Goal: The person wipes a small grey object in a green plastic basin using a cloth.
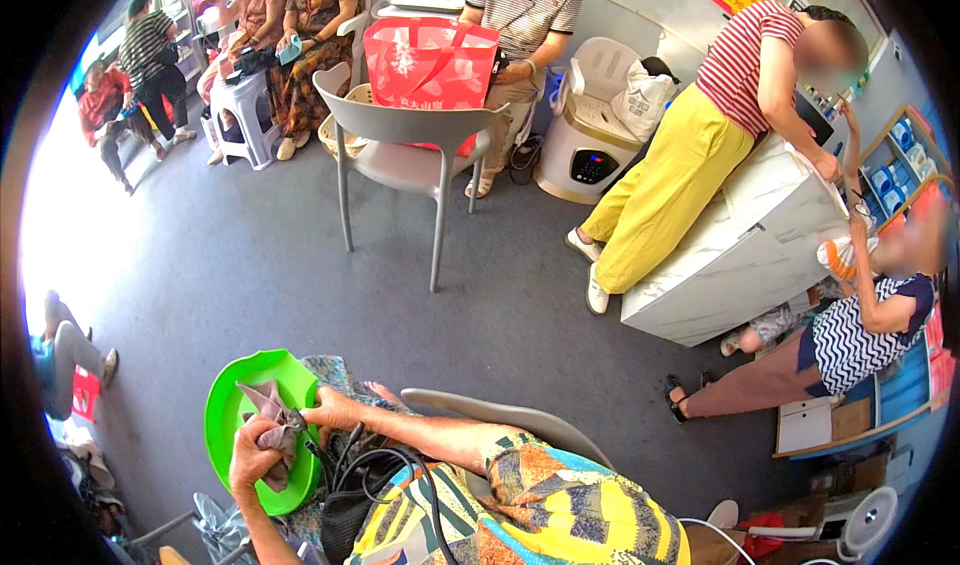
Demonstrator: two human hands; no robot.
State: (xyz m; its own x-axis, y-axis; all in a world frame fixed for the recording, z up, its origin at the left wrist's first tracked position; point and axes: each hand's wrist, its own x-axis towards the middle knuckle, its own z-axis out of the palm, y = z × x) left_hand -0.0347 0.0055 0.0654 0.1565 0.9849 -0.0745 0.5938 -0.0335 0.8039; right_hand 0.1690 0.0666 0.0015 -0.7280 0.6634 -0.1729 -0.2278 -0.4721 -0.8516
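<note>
My left hand is closed around a crumpled grey-brown cloth inside a bright green plastic basin. At the basin's right rim is my right hand, its fingers gripping the edge close to the cloth. A small dark piece shows by its fingertips, too small to identify. Below that hand, black cables loop across my lap and over a black mesh item. The basin rests by patterned blue-grey fabric.
A grey chair holding a red tote bag stands ahead. To the right, a person in yellow trousers leans over a marble-patterned counter. Several seated people line the far side. A white fan is at lower right, a chair back nearby.
</note>
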